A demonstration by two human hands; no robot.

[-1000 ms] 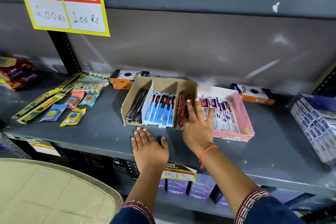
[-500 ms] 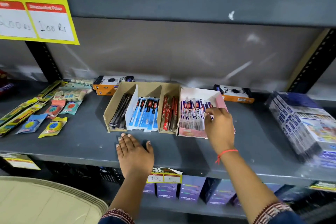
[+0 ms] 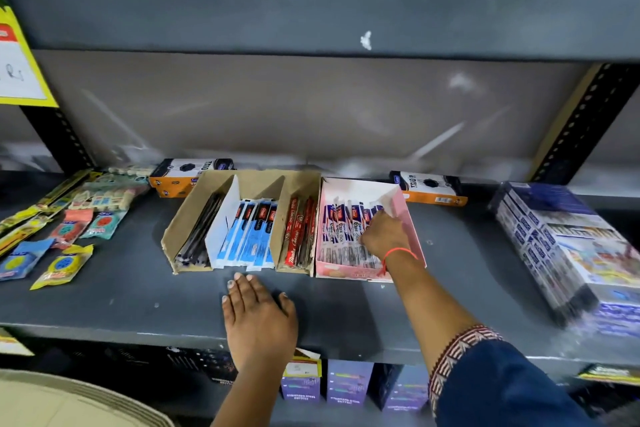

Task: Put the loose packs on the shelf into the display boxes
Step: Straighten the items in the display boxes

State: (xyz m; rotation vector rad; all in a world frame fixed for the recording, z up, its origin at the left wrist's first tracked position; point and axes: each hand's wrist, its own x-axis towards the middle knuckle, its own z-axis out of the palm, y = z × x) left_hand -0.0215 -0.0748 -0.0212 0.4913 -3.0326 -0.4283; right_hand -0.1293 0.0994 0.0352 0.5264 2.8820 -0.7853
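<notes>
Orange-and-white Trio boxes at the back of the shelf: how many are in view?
2. One Trio box lies behind the brown display box, left of centre; the other lies behind the pink box, to the right. The display boxes could hide more.

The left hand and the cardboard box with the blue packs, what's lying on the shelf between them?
Nothing: in the head view, only bare grey shelf separates the left hand, palm down, from the front edge of the cardboard box.

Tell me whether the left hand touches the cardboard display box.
Apart. The head view shows bare shelf between the left hand and the cardboard display box.
</notes>
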